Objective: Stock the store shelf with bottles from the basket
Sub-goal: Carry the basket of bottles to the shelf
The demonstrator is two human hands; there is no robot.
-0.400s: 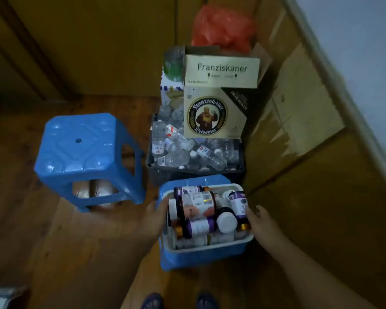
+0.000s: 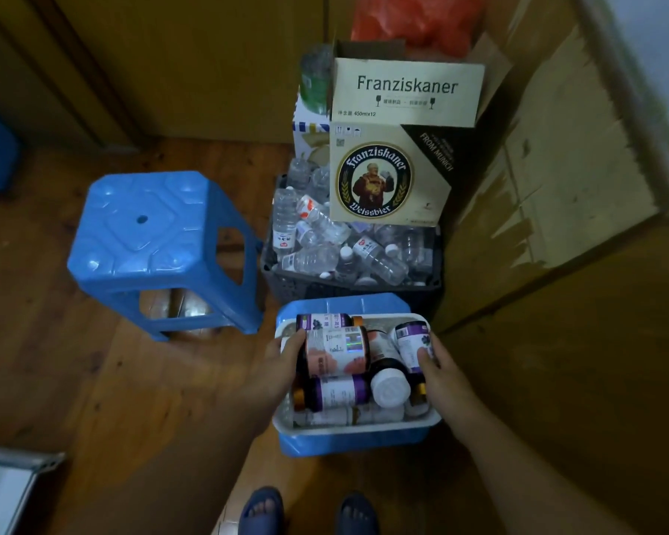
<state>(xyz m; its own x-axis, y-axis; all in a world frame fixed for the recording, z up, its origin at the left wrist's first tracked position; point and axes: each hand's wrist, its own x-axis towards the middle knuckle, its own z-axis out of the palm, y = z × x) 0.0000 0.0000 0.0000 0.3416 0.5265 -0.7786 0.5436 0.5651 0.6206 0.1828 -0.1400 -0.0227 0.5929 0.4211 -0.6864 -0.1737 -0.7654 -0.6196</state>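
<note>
A white basket (image 2: 356, 428) packed with several supplement bottles rests on a low blue stool (image 2: 344, 303) in front of my feet. My left hand (image 2: 279, 364) reaches in from the left, its fingers curled on the left end of a large pink-labelled bottle (image 2: 337, 351) that lies on top. On the basket's right side, my right hand (image 2: 441, 376) closes on a purple-labelled bottle (image 2: 410, 337), thumb on its label. A white-capped bottle (image 2: 390, 386) and another purple-labelled one (image 2: 337, 391) lie between my hands. No shelf is in view.
Behind the basket is a dark crate (image 2: 348, 291) full of water bottles with a Franziskaner carton (image 2: 394, 148) on it. A taller blue stool (image 2: 151, 241) stands at left on the wooden floor. Brown panels close the right side. A metal-framed object (image 2: 8, 488) shows at bottom left.
Both hands have moved inward from the basket's sides onto bottles inside it. The view has come closer to the basket.
</note>
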